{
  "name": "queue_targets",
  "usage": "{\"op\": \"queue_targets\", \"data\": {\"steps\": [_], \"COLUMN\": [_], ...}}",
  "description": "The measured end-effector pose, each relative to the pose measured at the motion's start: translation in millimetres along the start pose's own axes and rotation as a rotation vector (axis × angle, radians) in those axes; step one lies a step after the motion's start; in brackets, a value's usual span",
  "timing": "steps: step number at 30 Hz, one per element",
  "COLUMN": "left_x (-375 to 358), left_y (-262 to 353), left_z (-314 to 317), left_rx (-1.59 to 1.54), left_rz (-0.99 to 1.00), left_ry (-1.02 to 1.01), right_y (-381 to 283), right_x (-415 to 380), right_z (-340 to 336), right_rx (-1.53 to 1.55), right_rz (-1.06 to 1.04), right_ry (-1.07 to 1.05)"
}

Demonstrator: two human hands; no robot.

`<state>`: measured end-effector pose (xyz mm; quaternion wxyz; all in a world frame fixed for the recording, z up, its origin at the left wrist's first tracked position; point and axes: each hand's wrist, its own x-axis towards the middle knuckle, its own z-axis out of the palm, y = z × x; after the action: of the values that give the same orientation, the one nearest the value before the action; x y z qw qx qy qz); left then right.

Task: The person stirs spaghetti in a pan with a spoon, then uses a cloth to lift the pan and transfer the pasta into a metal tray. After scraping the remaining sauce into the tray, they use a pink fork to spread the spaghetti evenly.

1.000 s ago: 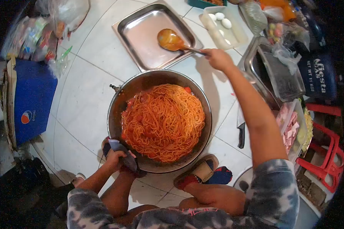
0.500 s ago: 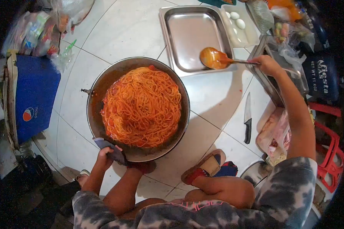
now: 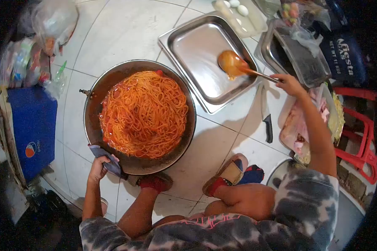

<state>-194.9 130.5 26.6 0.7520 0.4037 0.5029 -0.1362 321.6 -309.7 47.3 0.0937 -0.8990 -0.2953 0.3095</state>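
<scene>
Orange-red spaghetti [image 3: 144,115] fills the middle of the big round pan [image 3: 155,165], heaped high, and that pan sits on the white tiled floor [image 3: 213,142] in front of the person, over on the left. Down at its lower-left rim, the left hand [image 3: 98,168] has its fingers closed on a folded grey cloth [image 3: 107,162], the cloth pressed up against the pan's edge. Across to the other side, and the right hand [image 3: 290,85] has its fingers curled round the end of a long ladle [image 3: 234,65], no gap showing between grip and handle. The ladle's bowl, coated in orange sauce, sits over the right half of the metal tray [image 3: 192,54] (whether it touches the bottom, I cannot tell from up here). That tray lies tilted on the tiles, just beside the pan's upper-right rim, its steel shining. Beyond its far edge, white eggs [image 3: 242,10] rest in a pale container [image 3: 257,26]. Nearer the right arm, a knife [image 3: 268,129] with a black handle lies flat on the floor, well apart from both hands. Far left, a blue box [image 3: 31,129] stands below some plastic bags [image 3: 54,21]; far right, a red stool [image 3: 362,138].
</scene>
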Motion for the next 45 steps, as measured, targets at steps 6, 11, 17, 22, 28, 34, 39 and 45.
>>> {"op": "queue_targets", "data": {"steps": [6,11,17,22,28,34,39,45], "left_x": [4.3,9.1,3.0,3.0,3.4,7.4,8.4,8.9], "left_y": [19.0,18.2,21.8,27.8,23.3,18.8,16.1,8.6], "left_z": [0.9,-12.8,-22.9,-17.4,-15.3,-12.4,-10.6,-3.4], "left_rx": [0.101,0.107,0.103,0.042,0.086,0.068,0.090,0.056], "left_rz": [-0.054,-0.044,-0.100,-0.048,-0.025,-0.021,0.037,0.156], "left_ry": [-0.039,-0.110,-0.033,-0.093,-0.103,-0.072,-0.064,-0.017], "right_y": [-93.2,-67.6,-33.4,-31.0,-6.9,-71.2,-173.4,-218.3], "right_x": [-56.7,-263.2,-321.0,-319.3,-325.0,-237.6,-139.0,-107.8], "right_z": [62.0,242.4,418.3,390.2,310.3,189.9,199.4,236.1], "right_rx": [0.073,0.350,0.472,0.568,0.268,0.778,1.244,1.356], "right_rz": [-0.160,0.488,1.169,1.186,1.058,0.418,0.244,0.068], "right_ry": [0.695,0.483,0.435,0.396,0.299,-0.135,-0.748,-0.730]}}
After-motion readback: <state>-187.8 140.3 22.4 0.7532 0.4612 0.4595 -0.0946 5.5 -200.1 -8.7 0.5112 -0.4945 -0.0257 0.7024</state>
